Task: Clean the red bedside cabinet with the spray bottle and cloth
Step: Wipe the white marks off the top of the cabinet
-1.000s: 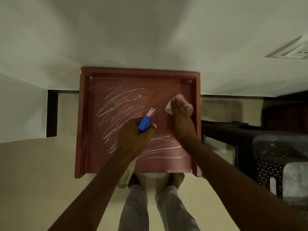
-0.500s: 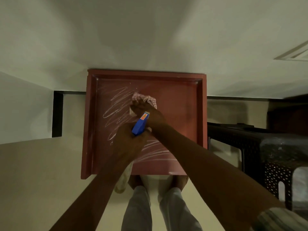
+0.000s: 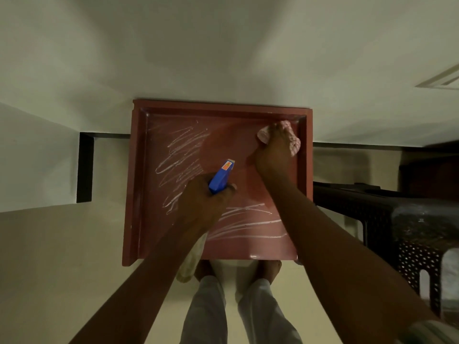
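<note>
Cabinet top [image 3: 173,234] is hemmed by raised rim [image 3: 218,106] on back and sides; front edge open. Wall [image 3: 223,58] is met behind, dark perforated furniture [image 3: 372,214] close on right.

A: Count check?
B: 1 red bedside cabinet [image 3: 139,184], 1 spray bottle [image 3: 221,177], 1 pink cloth [image 3: 293,141].
A: Hands?
B: 2: left hand [image 3: 206,202], right hand [image 3: 274,151]. Also 2 bare feet, 1 dark perforated plastic stool [image 3: 387,219].
</note>
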The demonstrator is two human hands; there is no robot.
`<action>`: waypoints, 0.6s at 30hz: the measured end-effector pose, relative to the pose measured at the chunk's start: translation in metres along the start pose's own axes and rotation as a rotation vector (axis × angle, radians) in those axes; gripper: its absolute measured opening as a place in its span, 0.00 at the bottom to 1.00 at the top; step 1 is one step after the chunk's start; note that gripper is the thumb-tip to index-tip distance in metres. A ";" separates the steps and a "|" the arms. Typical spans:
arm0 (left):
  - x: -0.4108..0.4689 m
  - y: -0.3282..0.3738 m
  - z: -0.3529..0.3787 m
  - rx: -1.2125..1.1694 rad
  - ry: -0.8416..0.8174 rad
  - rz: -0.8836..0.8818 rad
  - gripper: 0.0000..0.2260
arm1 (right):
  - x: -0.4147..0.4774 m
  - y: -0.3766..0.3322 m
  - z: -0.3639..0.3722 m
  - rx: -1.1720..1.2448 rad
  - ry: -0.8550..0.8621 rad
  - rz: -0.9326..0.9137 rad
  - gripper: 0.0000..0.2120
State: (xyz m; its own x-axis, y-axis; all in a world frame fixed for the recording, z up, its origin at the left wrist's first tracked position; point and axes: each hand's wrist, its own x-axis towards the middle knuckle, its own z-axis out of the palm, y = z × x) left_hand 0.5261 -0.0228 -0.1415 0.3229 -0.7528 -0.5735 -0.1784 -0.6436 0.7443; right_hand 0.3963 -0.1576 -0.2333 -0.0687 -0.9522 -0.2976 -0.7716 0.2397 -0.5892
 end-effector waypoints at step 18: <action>-0.001 0.004 -0.006 0.129 0.023 0.066 0.19 | -0.038 0.027 0.002 -0.213 -0.016 -0.289 0.15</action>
State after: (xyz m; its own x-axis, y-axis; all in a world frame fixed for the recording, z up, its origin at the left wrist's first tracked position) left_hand 0.5306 -0.0236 -0.1353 0.3275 -0.7915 -0.5160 -0.3172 -0.6065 0.7290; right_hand 0.3792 -0.1143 -0.2399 0.1803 -0.9715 -0.1542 -0.8723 -0.0854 -0.4814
